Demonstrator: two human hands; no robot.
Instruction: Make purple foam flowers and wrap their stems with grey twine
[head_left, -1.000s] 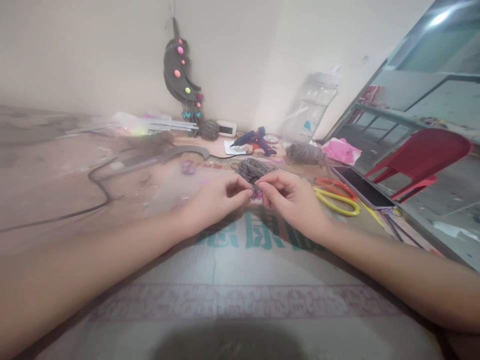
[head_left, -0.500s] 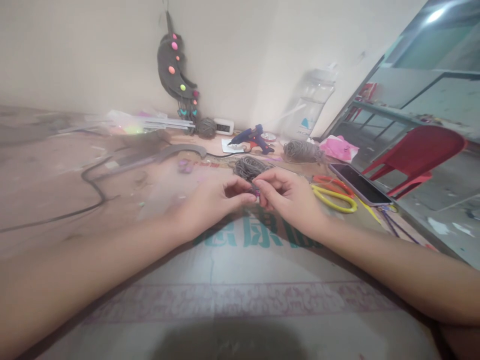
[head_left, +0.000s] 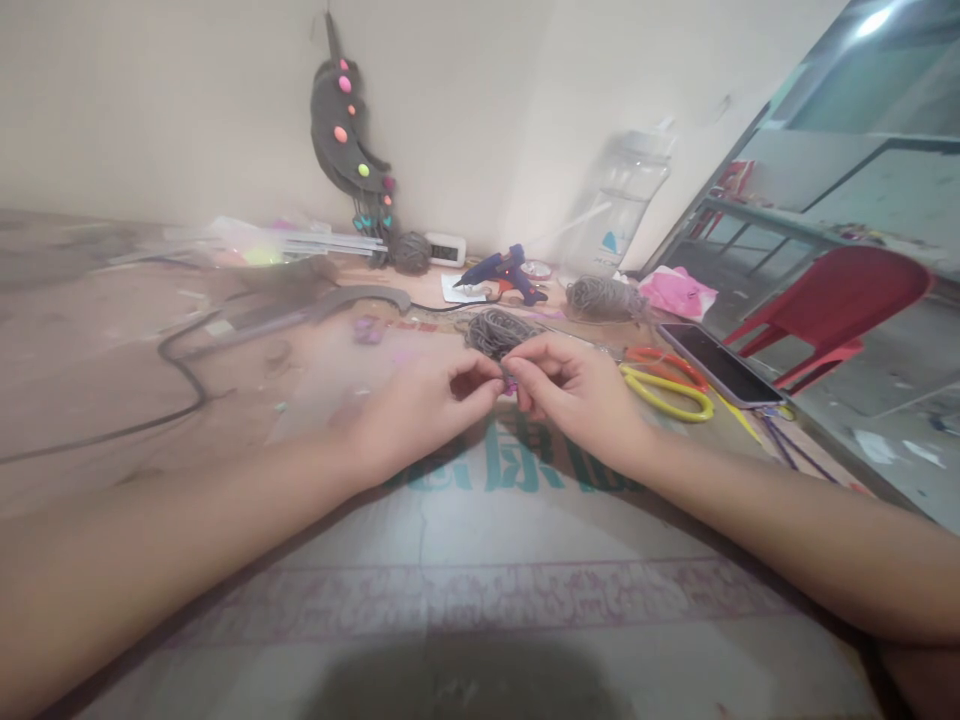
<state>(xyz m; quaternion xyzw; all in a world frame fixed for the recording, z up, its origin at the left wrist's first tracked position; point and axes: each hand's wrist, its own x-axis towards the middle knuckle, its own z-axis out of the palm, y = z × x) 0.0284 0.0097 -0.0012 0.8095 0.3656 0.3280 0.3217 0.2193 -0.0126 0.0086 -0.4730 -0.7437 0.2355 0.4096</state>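
Close together over the printed sheet, my two hands meet at their fingertips. A small purple piece shows between them. My right hand pinches it between thumb and fingers. The thumb and forefinger of my left hand are pressed together beside it; what they grip is too small to make out. Just behind the fingertips lies a loose bundle of grey yarn.
Scissors with yellow handles and a phone lie right of my hands. Behind are a blue glue gun, a grey yarn skein, a water bottle and pink cloth. A black cable crosses the left side.
My left fingertips have shifted slightly left, and more of the purple piece shows between the hands. The view has moved a little.
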